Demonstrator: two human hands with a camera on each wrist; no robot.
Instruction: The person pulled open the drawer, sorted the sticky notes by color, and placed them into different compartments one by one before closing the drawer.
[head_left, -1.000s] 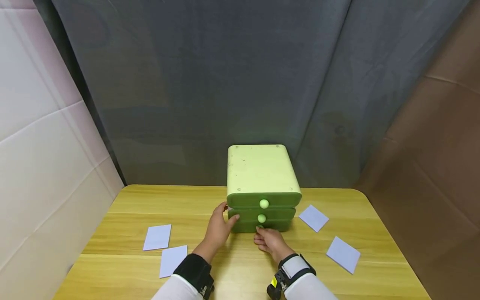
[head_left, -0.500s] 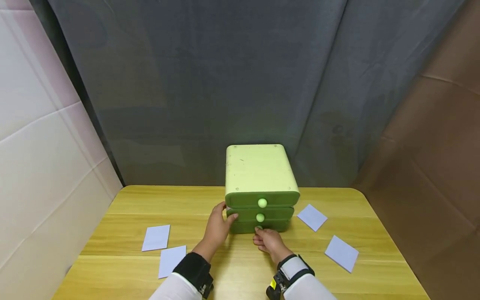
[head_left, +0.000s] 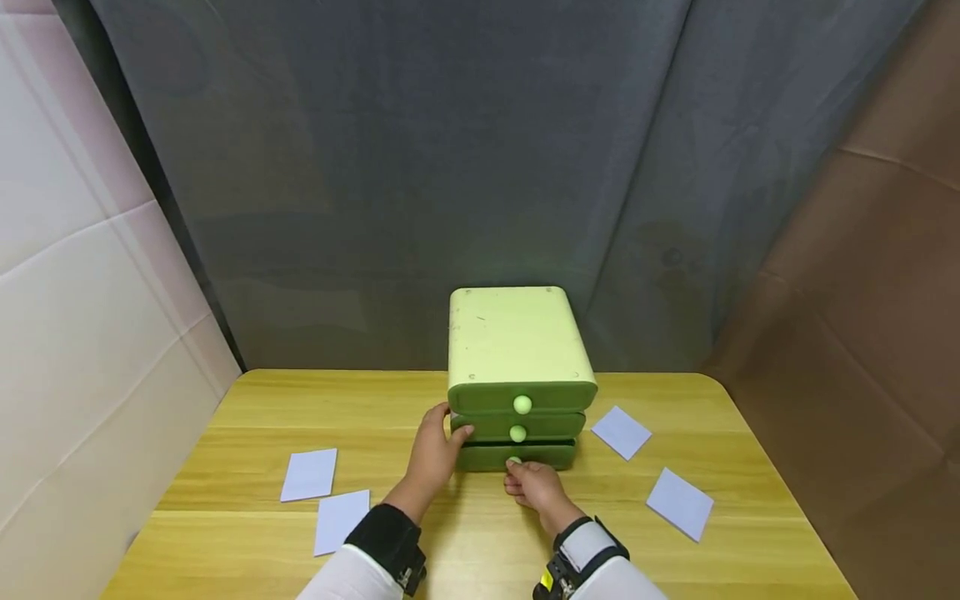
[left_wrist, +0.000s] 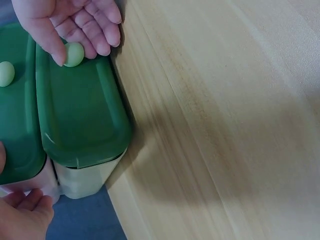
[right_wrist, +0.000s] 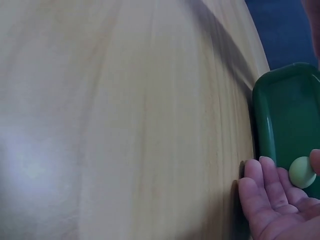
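A small drawer cabinet (head_left: 517, 333) with a pale green top and three dark green drawers stands at the back middle of the table in the head view. My left hand (head_left: 432, 454) grips its left side, thumb on the front of the middle drawer (head_left: 487, 428) and fingers round the side. With thumb and fingers, my right hand (head_left: 536, 487) pinches the round pale knob (right_wrist: 302, 172) of the bottom drawer (left_wrist: 82, 110). This drawer stands slightly out, with a dark gap along its top edge. The top drawer (head_left: 480, 397) and its knob (head_left: 522, 404) are untouched.
Two white square cards (head_left: 309, 475) lie on the wooden table (head_left: 225, 467) left of the cabinet, and two more cards (head_left: 679, 504) lie to its right. A grey curtain (head_left: 412, 167) hangs behind the table.
The bottom drawer has come forward a little, pulled by my right hand on its knob, and a dark gap shows above it. My left hand keeps its grip on the cabinet.
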